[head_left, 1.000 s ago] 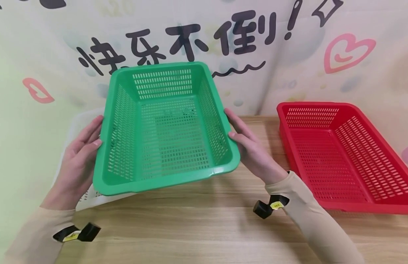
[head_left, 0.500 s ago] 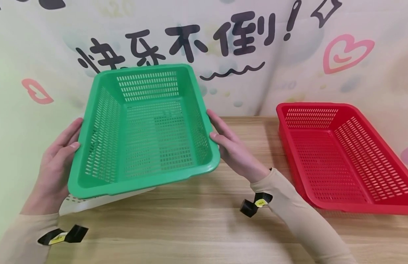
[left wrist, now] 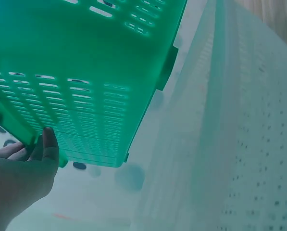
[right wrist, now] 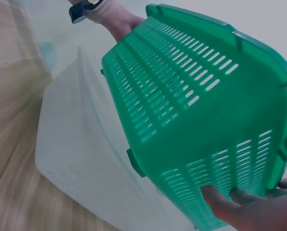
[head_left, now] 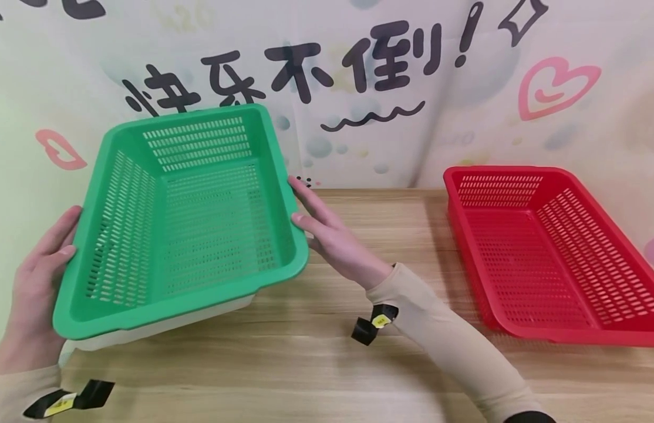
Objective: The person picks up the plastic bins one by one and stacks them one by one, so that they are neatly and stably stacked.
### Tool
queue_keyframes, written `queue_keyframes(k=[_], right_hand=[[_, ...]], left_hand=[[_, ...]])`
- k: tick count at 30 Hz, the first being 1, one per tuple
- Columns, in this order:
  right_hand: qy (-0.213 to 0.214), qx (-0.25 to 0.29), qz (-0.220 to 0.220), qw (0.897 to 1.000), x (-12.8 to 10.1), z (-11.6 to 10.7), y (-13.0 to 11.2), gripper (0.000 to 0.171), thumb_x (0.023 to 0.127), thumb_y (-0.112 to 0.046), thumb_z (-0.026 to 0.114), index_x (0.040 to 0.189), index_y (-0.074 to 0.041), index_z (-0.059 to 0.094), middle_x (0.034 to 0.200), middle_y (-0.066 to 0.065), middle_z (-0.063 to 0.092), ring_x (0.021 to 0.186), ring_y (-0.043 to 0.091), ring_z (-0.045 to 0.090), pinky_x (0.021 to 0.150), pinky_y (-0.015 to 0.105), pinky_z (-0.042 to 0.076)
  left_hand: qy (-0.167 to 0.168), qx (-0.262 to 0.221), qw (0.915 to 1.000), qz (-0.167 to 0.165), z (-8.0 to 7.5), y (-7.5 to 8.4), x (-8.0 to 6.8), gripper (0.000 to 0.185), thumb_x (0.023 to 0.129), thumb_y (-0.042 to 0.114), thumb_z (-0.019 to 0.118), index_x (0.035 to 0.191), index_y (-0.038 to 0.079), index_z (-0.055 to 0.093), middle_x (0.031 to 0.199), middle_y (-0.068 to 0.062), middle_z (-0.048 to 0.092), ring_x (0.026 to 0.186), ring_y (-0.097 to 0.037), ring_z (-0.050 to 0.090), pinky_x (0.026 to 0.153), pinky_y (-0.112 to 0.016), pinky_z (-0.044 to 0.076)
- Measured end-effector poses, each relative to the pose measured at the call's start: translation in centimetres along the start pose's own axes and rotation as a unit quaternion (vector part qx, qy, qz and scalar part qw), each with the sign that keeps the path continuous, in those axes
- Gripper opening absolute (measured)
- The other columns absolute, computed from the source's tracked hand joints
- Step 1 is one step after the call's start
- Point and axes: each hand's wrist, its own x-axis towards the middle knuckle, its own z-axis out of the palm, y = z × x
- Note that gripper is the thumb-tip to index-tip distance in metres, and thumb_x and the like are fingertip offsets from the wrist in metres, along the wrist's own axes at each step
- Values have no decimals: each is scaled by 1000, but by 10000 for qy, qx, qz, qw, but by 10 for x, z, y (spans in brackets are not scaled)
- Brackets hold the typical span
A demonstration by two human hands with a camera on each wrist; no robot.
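Both hands hold a green slotted basket (head_left: 200, 217) by its two short sides, tilted with the far end raised. My left hand (head_left: 36, 288) grips the left rim, thumb on top. At the right rim is my right hand (head_left: 332, 238), thumb on the edge and fingers underneath. The basket hangs just over a white basket (head_left: 163, 326) on the table, which is mostly hidden below it. In the left wrist view, the left hand (left wrist: 18, 178) curls round the green basket (left wrist: 85, 72) above the white basket (left wrist: 239, 144). In the right wrist view, the right hand (right wrist: 249, 211) supports the green basket (right wrist: 196, 96) over the white basket (right wrist: 81, 154).
A red slotted basket (head_left: 517, 171) lies at the right end of the wooden table (head_left: 327, 364). A printed backdrop (head_left: 464, 117) with black characters and pink hearts stands right behind the table. Bare wood lies between the two baskets and along the front.
Both hands have carried the green basket to the left and lower, so it now hangs directly over the white basket and covers most of it. The red basket has not moved.
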Motion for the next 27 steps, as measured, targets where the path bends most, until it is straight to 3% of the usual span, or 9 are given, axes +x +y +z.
queue_keyframes(k=[7,14,21,27], right_hand=[[-123,56,13,9999,12,13,13,62,101,-6,40,156,-18,15,160,-5,7,140,25,27,103,51,39],[-191,42,3,9998,21,26,24,61,102,-8,40,156,-17,16,160,-3,9,133,39,38,103,48,41],[-263,-118,-31,9996,29,36,32,61,102,-9,41,156,-18,15,160,-3,8,126,45,44,98,36,46],[-319,-449,65,9985,33,39,41,61,103,-10,40,157,-19,13,160,-3,7,137,30,34,104,34,39]], left_hand=[[454,-13,9989,-89,-19,4,-10,48,102,-6,25,146,6,41,146,0,45,126,-7,48,93,-18,45],[845,126,9960,-262,-31,9,-14,48,103,0,27,148,13,40,155,4,31,122,-4,51,91,-16,45],[869,296,9958,21,-41,7,-15,50,103,0,19,149,10,37,157,2,25,128,-5,43,97,-13,37],[873,486,9950,5,-47,5,-17,51,103,1,18,150,11,34,157,3,22,129,-4,40,100,-11,33]])
